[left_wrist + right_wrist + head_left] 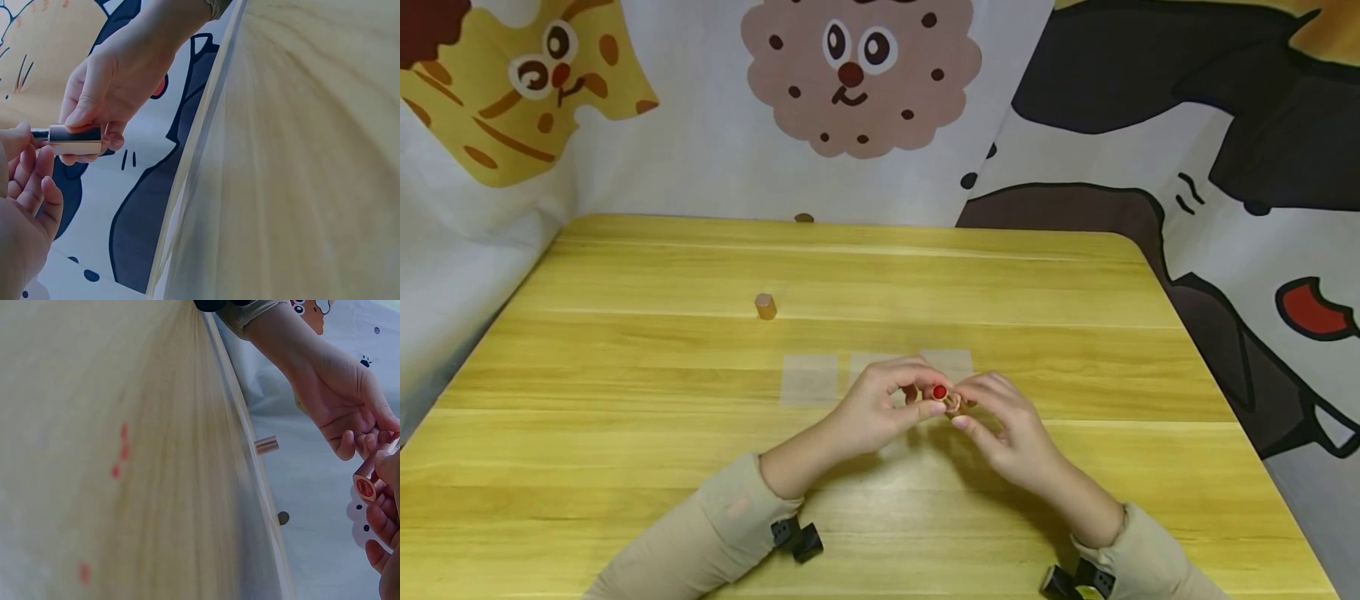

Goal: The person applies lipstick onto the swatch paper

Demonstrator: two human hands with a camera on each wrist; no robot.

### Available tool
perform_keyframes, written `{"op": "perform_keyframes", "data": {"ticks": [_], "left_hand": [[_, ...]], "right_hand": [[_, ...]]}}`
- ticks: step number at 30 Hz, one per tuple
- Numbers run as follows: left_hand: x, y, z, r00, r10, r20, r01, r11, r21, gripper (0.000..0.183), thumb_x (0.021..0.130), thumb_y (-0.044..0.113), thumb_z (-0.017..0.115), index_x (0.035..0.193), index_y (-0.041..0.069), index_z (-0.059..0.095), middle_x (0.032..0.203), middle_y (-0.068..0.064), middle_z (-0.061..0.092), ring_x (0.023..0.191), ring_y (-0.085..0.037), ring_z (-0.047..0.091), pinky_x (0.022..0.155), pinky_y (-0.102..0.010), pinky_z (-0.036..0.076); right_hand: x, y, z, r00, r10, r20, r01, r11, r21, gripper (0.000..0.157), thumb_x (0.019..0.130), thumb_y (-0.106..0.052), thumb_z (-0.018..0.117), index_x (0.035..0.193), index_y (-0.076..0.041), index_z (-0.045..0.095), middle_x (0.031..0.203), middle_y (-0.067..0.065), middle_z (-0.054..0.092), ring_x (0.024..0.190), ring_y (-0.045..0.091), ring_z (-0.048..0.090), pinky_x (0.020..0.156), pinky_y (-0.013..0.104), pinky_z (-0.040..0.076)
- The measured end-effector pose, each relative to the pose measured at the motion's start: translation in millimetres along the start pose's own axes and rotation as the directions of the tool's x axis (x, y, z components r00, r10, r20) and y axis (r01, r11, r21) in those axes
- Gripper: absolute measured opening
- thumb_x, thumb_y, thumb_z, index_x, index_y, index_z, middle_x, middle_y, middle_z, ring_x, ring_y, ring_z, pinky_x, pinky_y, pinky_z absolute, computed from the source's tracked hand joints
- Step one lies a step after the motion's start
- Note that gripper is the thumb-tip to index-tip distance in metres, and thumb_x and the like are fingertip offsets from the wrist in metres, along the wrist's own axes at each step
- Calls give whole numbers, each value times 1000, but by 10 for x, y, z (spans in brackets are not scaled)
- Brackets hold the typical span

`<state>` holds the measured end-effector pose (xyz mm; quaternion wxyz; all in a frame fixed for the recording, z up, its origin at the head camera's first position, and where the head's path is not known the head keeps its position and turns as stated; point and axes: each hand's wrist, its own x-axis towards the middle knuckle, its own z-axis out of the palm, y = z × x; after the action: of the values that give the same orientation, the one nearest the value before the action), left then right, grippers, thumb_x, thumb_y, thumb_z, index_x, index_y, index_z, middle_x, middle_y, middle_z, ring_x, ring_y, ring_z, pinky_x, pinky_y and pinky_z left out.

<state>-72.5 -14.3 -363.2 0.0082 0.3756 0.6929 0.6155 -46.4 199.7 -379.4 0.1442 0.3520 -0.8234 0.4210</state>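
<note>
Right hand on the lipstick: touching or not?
Touching. The left wrist view shows it: the right hand holds the lipstick, thumb against its side.

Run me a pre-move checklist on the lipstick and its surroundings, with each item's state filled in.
1. Right hand gripping the lipstick: ok, it pinches the rose-gold base.
2. Left hand on the lipstick: ok, thumb and fingers hold the narrower end.
3. Red tip exposed: ok, it shows between the hands.
4. Cap-like tube clear of the hands: ok, it stands upright, apart from them.
5. Left pale square uncovered: ok.
6. Middle pale square fully uncovered: not ok, the left hand hides part of it.
</note>
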Motion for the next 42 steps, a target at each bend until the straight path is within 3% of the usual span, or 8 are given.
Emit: {"op": "perform_keyframes", "data": {"ticks": [10,19,28,42], "left_hand": [[-3,-19,8,999,-6,-43,4,999,-49,20,83,5,73,103,1,70,81,4,63,74,-12,55,66,-26,49],[-6,3,35,989,-95,-114,86,993,-77,22,77,5,80,96,3,70,78,3,61,73,-15,54,64,-25,48],[-4,6,57,987,-82,-135,69,993,-99,21,74,2,82,90,5,70,79,4,62,72,-17,54,63,-25,45],[-7,-26,59,991,-11,-130,1,997,-81,15,75,1,80,86,6,70,79,4,64,70,-13,54,61,-25,45]], "right_hand": [[4,-18,0,1000,-16,-25,16,1000,23,30,80,2,70,110,0,67,103,7,66,99,21,57,92,26,43],[4,-25,-3,1000,0,-27,0,1000,29,31,78,4,71,109,-1,67,103,6,66,99,21,57,92,27,44],[9,-22,7,1000,-3,-17,4,999,35,24,85,-7,69,109,-2,67,103,5,66,99,21,57,92,28,43],[8,-19,19,1000,-19,-14,19,1000,22,33,77,3,72,110,-1,67,103,5,66,97,21,57,91,27,44]]}}
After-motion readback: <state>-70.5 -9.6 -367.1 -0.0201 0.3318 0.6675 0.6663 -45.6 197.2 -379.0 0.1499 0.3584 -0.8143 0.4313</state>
